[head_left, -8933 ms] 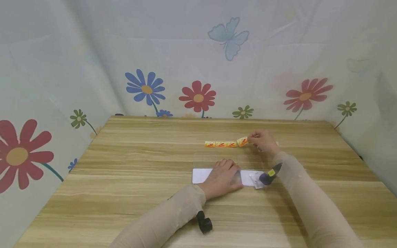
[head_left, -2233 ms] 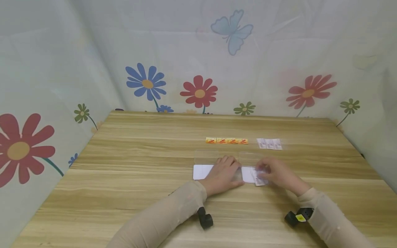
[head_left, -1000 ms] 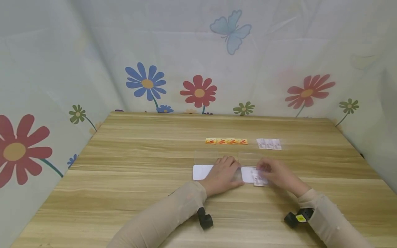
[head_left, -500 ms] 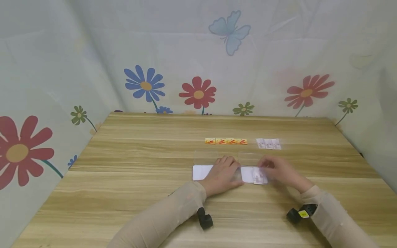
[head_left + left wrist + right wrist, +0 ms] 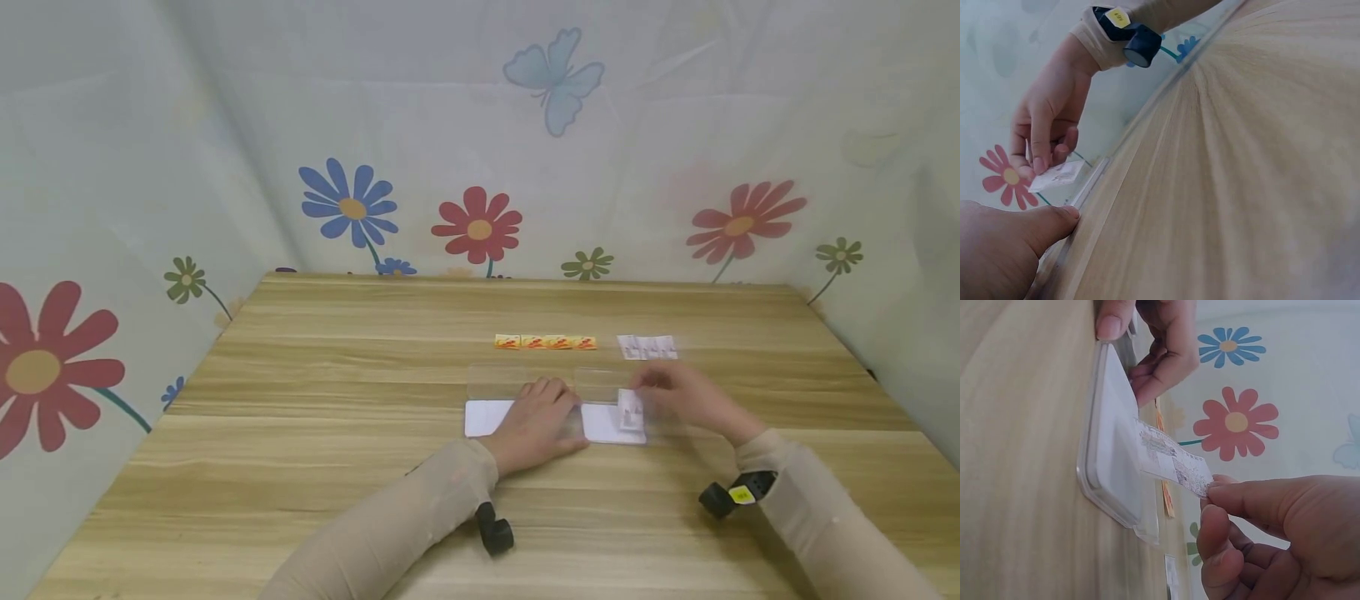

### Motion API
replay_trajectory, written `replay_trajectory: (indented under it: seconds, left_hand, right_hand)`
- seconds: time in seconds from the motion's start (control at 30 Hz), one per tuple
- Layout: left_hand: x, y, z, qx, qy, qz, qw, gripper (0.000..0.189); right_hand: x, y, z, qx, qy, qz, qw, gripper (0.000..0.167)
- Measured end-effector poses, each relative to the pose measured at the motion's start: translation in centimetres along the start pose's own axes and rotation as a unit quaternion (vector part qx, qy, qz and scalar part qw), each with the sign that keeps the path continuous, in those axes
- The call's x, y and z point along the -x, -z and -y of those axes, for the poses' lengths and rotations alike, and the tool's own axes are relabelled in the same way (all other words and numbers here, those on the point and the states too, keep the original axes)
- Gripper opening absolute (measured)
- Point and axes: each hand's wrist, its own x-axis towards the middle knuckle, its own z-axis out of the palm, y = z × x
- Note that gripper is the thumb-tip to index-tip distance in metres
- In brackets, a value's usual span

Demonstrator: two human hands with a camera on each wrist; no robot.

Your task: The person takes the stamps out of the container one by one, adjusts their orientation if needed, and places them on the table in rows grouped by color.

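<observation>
A flat white case (image 5: 600,423) with clear flaps lies on the table. My left hand (image 5: 537,427) is across its middle, hiding that part, with the thumb at the near edge and the fingers bent at the far edge. Over the case's right end, my right hand (image 5: 693,400) pinches one end of a small white printed slip (image 5: 631,410) between thumb and fingertips. In the right wrist view the slip (image 5: 1175,459) slants up from the case's white surface (image 5: 1113,431) to the fingertips. The left wrist view has the slip (image 5: 1057,176) below the right fingers.
Beyond the case, several yellow-and-red slips (image 5: 545,342) lie in a row. To their right are white printed slips (image 5: 647,347), side by side. The clear flaps (image 5: 497,382) extend toward that row. A flowered curtain (image 5: 420,108) hangs behind the wooden table (image 5: 337,350).
Earlier, my right hand placed a yellow-and-red slip at the far row. Since then it has come to the case and drawn a white slip up and away from me. My left hand stays put.
</observation>
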Motion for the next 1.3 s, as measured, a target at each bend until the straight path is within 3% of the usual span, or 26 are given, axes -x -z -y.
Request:
replay_trajectory:
  seconds: [0.47, 0.9, 1.3]
  left_hand:
    - [0.0, -0.2, 0.0, -0.001, -0.004, -0.006, 1.0, 0.055]
    - [0.2, -0.2, -0.2, 0.0, -0.004, -0.01, 0.9999, 0.053]
    - [0.2, -0.4, 0.0, -0.002, -0.004, -0.014, 0.9999, 0.053]
  right_hand:
    - [-1.0, 1.2, -0.1, 0.001, -0.009, 0.015, 0.9998, 0.009]
    - [-2.1, 2.4, -0.2, -0.006, -0.054, 0.026, 0.9982, 0.015]
    - [-3.1, 3.8, -0.8, 0.001, -0.053, 0.005, 0.9986, 0.016]
